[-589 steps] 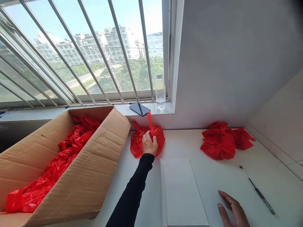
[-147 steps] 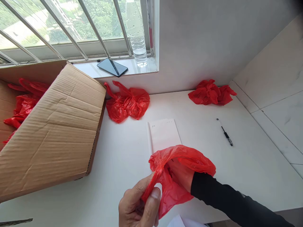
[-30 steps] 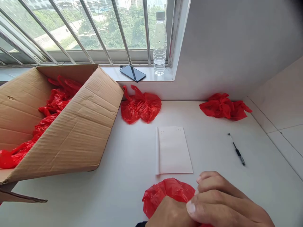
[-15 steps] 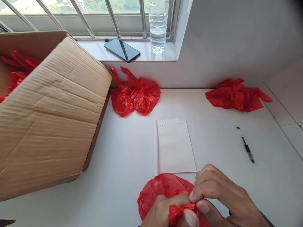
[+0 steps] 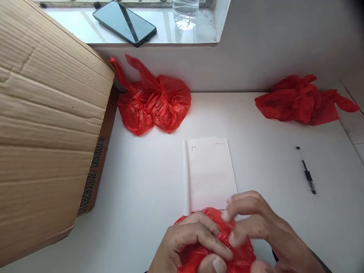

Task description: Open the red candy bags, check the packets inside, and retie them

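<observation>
A red plastic bag (image 5: 241,254) lies at the near edge of the white table, just below an open notepad (image 5: 210,174). My left hand (image 5: 193,242) is closed around the bag's gathered plastic, thumb and fingers bent over it. Over the bag's right side, my right hand (image 5: 256,223) has its fingers bent and apart, slightly blurred, with the fingertips by the plastic. I see nothing between those fingers. What the bag contains is hidden. A few small handwritten marks stand at the top of the notepad page.
Two tied red bags (image 5: 153,102) sit against the wall beside a large cardboard box (image 5: 51,125). At the back right lies a crumpled red bag (image 5: 304,100). A pen (image 5: 308,176) rests on the right. The sill holds a phone (image 5: 125,22) and a water bottle (image 5: 185,11).
The view has tipped downward. My right hand's fingers have come apart from the bag's twisted, knotted part, and my left hand now lies over the bag with its fingers curled.
</observation>
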Action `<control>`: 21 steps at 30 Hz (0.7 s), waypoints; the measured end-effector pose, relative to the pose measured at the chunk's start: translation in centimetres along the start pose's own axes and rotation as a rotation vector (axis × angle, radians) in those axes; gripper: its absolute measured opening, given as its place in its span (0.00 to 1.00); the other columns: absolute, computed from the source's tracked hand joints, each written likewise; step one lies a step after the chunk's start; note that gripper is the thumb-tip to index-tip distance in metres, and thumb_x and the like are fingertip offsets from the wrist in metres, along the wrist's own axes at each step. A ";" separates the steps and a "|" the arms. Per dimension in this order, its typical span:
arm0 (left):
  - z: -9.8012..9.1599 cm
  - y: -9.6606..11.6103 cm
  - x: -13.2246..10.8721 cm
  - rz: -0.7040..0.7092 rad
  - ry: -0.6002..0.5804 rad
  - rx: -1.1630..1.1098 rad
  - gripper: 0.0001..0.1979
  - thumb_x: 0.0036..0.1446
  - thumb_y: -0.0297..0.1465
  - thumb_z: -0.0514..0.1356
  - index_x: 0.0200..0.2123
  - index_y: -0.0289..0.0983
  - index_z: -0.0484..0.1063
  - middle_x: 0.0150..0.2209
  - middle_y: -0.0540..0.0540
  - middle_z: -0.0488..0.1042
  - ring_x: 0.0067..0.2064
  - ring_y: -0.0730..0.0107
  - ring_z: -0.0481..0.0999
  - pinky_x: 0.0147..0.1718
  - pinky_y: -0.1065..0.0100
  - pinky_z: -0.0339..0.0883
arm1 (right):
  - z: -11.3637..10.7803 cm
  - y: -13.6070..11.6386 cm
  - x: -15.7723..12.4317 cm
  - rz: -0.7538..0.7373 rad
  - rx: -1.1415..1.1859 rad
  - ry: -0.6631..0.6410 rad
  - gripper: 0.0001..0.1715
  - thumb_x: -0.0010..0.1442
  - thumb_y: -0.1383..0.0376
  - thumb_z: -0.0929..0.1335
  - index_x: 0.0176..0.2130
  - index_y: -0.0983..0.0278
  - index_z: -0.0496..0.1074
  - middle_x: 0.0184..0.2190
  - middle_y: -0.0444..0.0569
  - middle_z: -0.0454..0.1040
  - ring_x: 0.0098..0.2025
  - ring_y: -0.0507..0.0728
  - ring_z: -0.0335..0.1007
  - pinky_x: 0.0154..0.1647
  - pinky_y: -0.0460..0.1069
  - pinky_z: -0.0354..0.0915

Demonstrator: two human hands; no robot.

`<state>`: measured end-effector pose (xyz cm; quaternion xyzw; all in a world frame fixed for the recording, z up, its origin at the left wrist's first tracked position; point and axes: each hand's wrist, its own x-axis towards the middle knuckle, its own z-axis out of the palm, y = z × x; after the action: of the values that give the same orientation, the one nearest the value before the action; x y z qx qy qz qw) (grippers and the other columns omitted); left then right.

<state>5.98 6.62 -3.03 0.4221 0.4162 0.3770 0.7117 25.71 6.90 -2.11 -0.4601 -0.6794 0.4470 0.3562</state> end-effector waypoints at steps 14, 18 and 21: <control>-0.7 -0.2 -3.7 0.584 0.131 0.949 0.25 0.61 0.16 0.57 0.58 0.40 0.71 0.46 0.39 0.75 0.46 0.65 0.76 0.43 0.69 0.74 | 0.8 -0.8 -1.0 0.381 0.200 -0.285 0.22 0.71 0.56 0.59 0.59 0.60 0.65 0.30 0.42 0.74 0.31 0.51 0.70 0.38 0.47 0.69; -0.5 -0.9 -4.7 0.598 0.134 0.960 0.25 0.62 0.18 0.58 0.62 0.38 0.68 0.51 0.38 0.72 0.53 0.64 0.75 0.48 0.70 0.73 | 0.9 -0.9 -1.8 0.343 0.217 -0.345 0.12 0.69 0.57 0.62 0.45 0.61 0.70 0.31 0.42 0.74 0.30 0.50 0.65 0.34 0.46 0.63; -0.3 -1.2 -5.2 0.657 0.100 1.005 0.22 0.65 0.22 0.57 0.62 0.33 0.67 0.53 0.36 0.72 0.54 0.62 0.74 0.50 0.67 0.72 | 0.7 -0.9 -2.7 0.329 0.200 -0.260 0.11 0.69 0.57 0.62 0.37 0.60 0.67 0.34 0.42 0.73 0.35 0.51 0.66 0.38 0.46 0.63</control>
<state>3.99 1.70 -2.82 0.7950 0.4242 0.3536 0.2509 25.67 4.00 -1.72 -0.4657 -0.5878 0.6196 0.2318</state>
